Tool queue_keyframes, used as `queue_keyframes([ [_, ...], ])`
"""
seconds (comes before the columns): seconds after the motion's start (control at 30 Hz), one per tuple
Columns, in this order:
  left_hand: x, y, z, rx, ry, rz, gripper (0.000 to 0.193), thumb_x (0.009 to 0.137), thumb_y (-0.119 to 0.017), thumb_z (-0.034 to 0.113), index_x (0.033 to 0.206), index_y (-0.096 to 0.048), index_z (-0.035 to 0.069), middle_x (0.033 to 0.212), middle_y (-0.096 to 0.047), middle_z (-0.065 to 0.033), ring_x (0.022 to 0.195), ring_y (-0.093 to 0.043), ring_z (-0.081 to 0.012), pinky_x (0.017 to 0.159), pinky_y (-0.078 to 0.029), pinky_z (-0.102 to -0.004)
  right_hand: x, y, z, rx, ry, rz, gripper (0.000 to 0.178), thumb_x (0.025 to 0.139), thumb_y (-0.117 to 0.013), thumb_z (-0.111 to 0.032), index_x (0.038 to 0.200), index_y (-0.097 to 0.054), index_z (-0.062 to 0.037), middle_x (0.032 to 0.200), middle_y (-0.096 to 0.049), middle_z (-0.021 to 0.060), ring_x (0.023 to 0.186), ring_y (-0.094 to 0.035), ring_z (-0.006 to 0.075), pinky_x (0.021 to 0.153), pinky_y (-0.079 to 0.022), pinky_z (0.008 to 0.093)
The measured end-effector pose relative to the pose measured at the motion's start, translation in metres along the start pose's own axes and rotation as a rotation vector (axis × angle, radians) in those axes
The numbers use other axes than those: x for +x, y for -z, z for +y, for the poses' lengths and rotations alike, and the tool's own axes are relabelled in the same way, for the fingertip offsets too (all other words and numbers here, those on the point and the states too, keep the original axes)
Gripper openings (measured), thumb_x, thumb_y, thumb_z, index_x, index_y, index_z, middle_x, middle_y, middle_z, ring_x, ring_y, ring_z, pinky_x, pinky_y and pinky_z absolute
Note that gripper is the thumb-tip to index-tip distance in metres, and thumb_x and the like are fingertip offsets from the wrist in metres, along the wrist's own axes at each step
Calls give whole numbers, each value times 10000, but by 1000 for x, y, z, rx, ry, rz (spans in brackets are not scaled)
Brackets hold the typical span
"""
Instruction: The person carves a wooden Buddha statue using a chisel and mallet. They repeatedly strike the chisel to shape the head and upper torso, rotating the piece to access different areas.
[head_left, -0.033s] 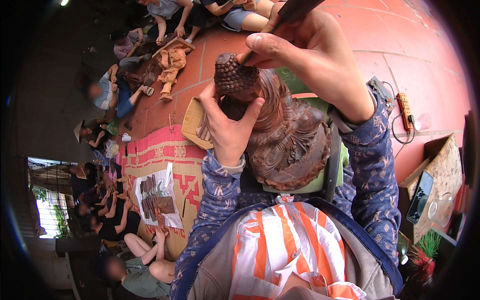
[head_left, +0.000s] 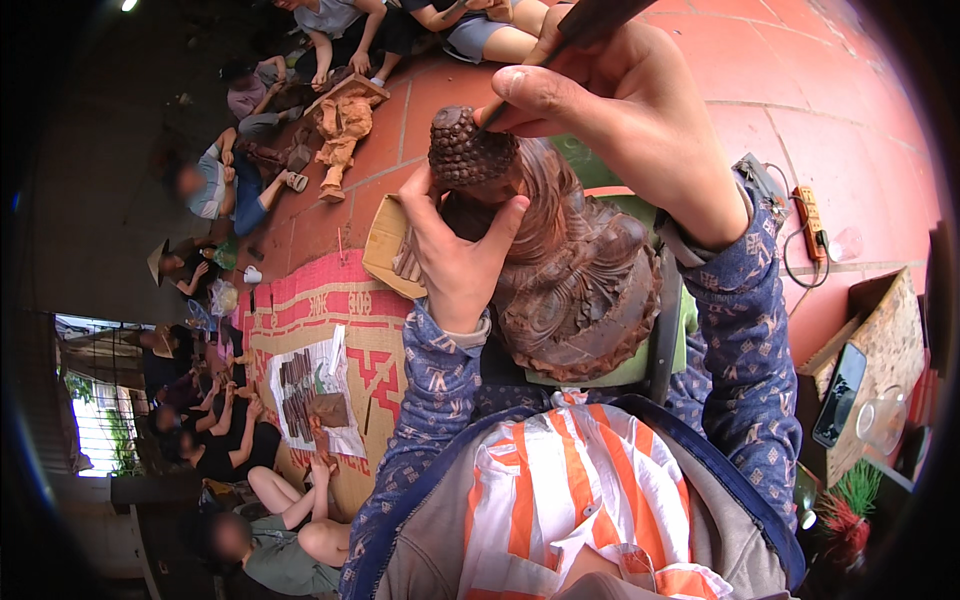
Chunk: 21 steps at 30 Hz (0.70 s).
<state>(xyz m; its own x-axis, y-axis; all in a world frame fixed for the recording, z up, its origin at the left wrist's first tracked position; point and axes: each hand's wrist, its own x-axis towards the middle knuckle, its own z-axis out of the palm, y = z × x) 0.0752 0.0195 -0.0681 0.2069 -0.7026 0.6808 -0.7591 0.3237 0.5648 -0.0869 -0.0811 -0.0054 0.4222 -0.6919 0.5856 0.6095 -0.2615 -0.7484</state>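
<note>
A dark brown carved wooden Buddha statue (head_left: 572, 285) leans in front of me, its base toward me and its curl-covered head away from me. Around the face and side of the head, my left hand (head_left: 462, 255) grips with thumb and fingers. My right hand (head_left: 625, 120) is closed on a dark rod-shaped hand tool (head_left: 590, 22). The tool's narrow tip meets the rows of curls at the right side of the head; what kind of tip it has, I cannot make out. Beneath the statue shows a green surface (head_left: 688, 310).
Left of the statue are a cardboard box (head_left: 383, 245) and a patterned mat (head_left: 300, 275) bearing a white sheet (head_left: 345, 385) with several slim tools. A lighter carved statue (head_left: 342, 130) and several people sit beyond. Rightward: power strip (head_left: 810, 215), phone (head_left: 840, 395), wooden box (head_left: 885, 350).
</note>
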Motion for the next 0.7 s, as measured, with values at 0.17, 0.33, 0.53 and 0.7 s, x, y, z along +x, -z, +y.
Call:
queue_keyframes([
  [0.17,-1,1,-3,-24,6,2,745,756,-843,211,1295,-373,2,1192,-531,-175,1081,-572,-266,936,-460,-390,-2,-2,3,10,88,-8,194,894,-671,7,989,-502,13,838,-519,-15,771,-558,38,650,-470,205],
  [0.33,-2,2,-4,24,5,1,751,756,-844,228,1297,-375,1,1193,-529,-170,1082,-572,-262,928,-462,-389,-9,-11,4,-127,151,-11,152,884,-681,11,897,-530,17,812,-492,-1,730,-522,46,622,-451,223],
  [0.53,-1,-1,-5,-66,16,-1,755,758,-843,229,1304,-375,-2,1191,-528,-164,1073,-573,-256,923,-463,-384,-4,-2,-8,-253,13,-16,128,920,-644,-48,958,-558,40,896,-648,115,842,-675,191,734,-560,293],
  [0.7,-2,0,-8,-81,14,4,743,758,-842,215,1300,-384,-4,1192,-532,-162,1066,-577,-256,922,-463,-383,-10,-5,3,-141,-15,14,148,940,-620,-61,1020,-556,46,998,-681,160,922,-707,260,799,-598,331],
])
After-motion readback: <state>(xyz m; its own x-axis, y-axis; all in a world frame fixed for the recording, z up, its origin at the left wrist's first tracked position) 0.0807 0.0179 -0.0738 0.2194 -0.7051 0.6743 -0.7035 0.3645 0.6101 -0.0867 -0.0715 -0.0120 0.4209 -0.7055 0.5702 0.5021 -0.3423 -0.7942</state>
